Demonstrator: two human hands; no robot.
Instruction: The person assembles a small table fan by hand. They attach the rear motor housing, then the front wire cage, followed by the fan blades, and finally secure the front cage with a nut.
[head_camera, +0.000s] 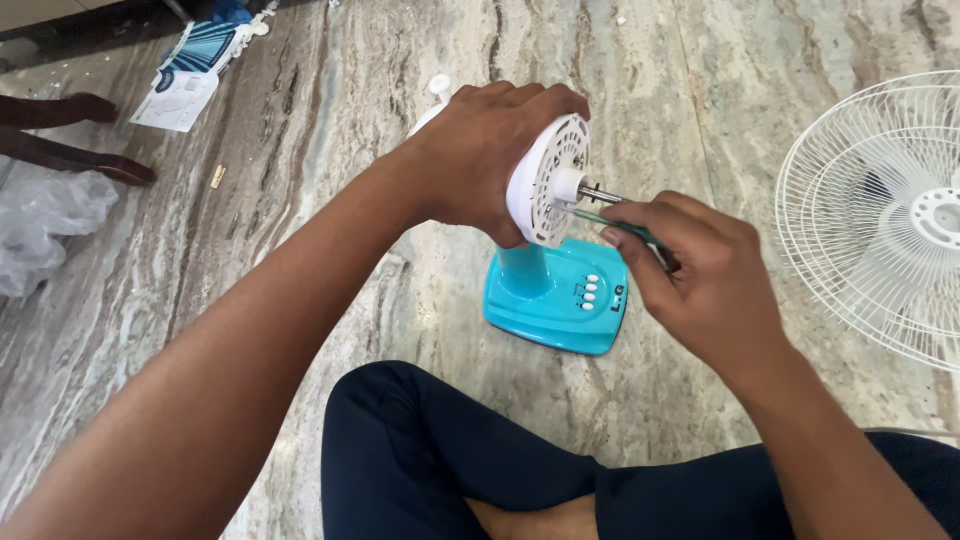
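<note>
Dark trouser legs (450, 450), crossed, fill the bottom edge of the head view, with both forearms extending over them toward the work. Left hand (480, 160) is clamped around the white motor housing (548, 180) of a small table fan, fingers wrapped over its top. The housing's round vented face points right, with a short shaft (590, 190) protruding from its centre. Right hand (690, 270) is closed on a green-handled screwdriver (625, 228); the blade tip meets the vented face just below the shaft, though the exact contact point is probably a screw hole and cannot be confirmed. The housing sits on a turquoise base (560, 300) with four white buttons, standing on the marble floor (700, 80). A white wire fan guard (880, 220) lies well apart at right. Clear plastic wrapping (45, 225) and a printed leaflet (185, 85) lie at far left.
</note>
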